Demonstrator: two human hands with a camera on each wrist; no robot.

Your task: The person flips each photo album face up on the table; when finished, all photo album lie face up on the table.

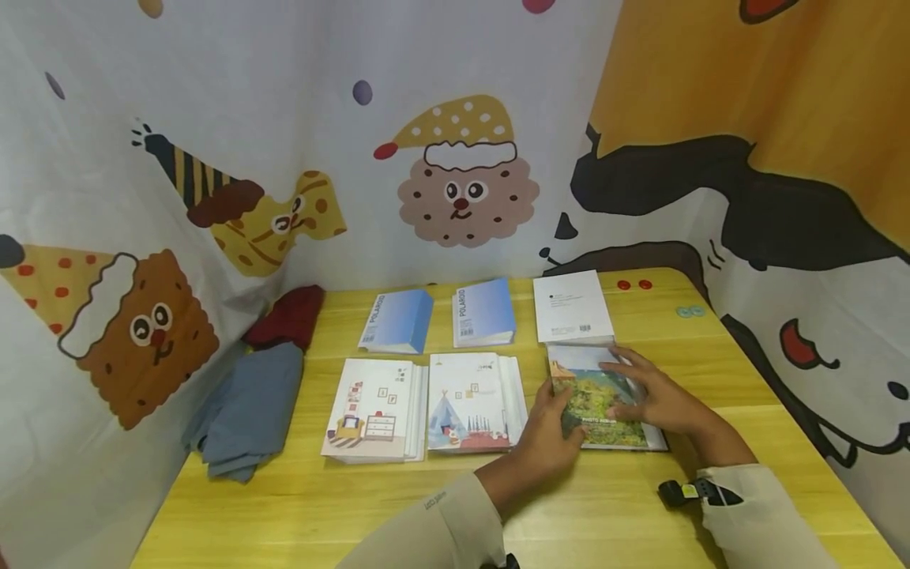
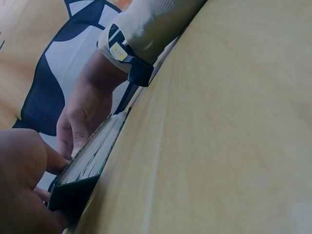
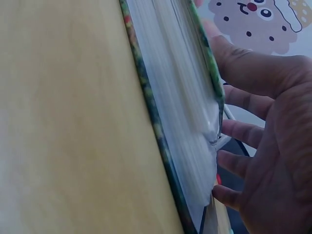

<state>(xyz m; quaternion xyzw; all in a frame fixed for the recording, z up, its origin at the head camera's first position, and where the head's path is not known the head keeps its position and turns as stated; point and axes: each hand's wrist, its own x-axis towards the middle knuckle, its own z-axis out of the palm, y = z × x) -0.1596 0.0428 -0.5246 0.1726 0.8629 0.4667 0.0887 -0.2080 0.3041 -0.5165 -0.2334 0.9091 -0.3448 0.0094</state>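
A thick photo album (image 1: 600, 399) with a garden picture on its cover lies on the table at the right. My left hand (image 1: 546, 435) grips its spine side near the lower left corner; in the left wrist view the dark spine (image 2: 73, 192) shows beside the fingers. Over the album's right part reaches my right hand (image 1: 661, 399), thumb and fingertips on the cover. The right wrist view has these fingers (image 3: 243, 131) spread and fairly straight along the open page side, with the white page edges (image 3: 180, 117) showing between the covers.
Two illustrated white albums (image 1: 373, 407) (image 1: 469, 403) lie left of my left hand. Behind stand two blue Polaroid albums (image 1: 398, 316) (image 1: 485, 310) and a white one (image 1: 573, 307), close to the photo album's top edge. Folded grey cloth (image 1: 252, 411) and dark red cloth (image 1: 287, 318) lie far left.
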